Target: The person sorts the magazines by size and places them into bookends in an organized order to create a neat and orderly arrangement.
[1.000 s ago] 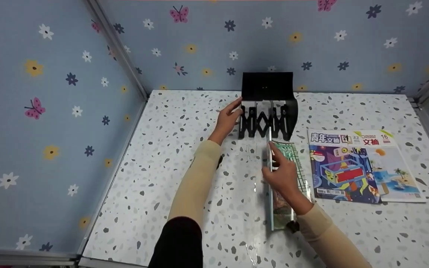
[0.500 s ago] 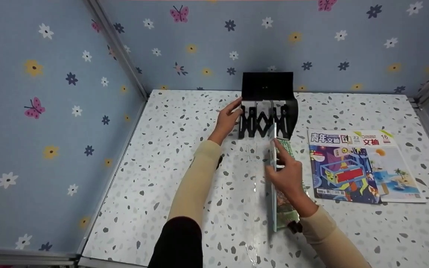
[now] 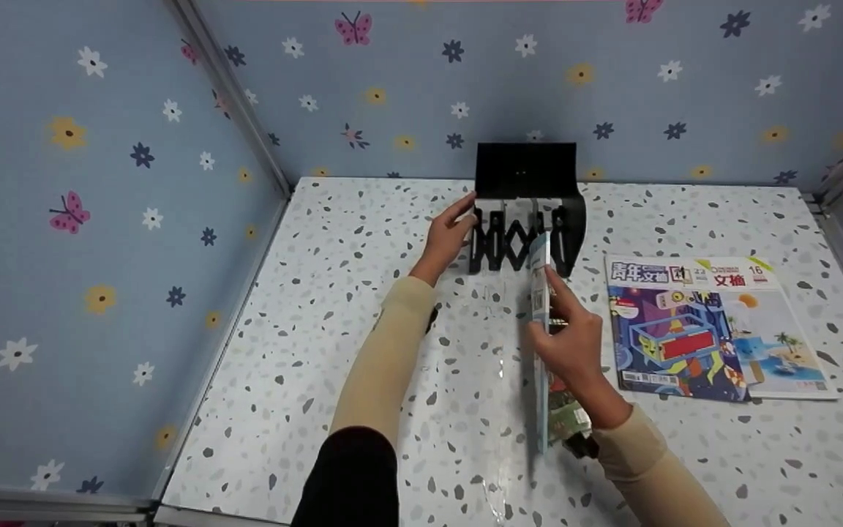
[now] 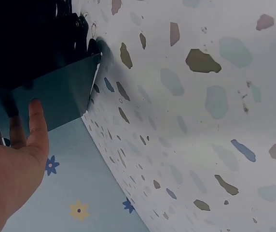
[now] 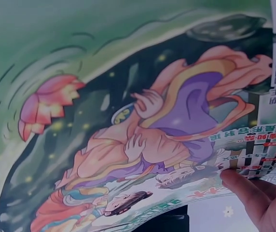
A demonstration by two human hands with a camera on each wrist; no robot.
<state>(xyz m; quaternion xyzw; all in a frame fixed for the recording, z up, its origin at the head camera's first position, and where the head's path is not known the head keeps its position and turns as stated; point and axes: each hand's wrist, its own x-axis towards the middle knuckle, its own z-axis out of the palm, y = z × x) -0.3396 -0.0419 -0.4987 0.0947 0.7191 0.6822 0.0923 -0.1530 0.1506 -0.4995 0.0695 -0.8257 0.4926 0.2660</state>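
Near the surface's (image 3: 356, 241) back edge, the left hand (image 3: 448, 240) rests nearly straight fingers against the rack's (image 3: 527, 170) side, gripping nothing, seemingly to steady it. The right hand (image 3: 571, 340) pinches a magazine (image 3: 544, 388) between thumb and fingers, apparently to hold it on edge before the rack; its cover shows a QR code. Toward the right edge, two magazines (image 3: 714, 329) overlap flat, reading "青年文摘", "22" and "16".
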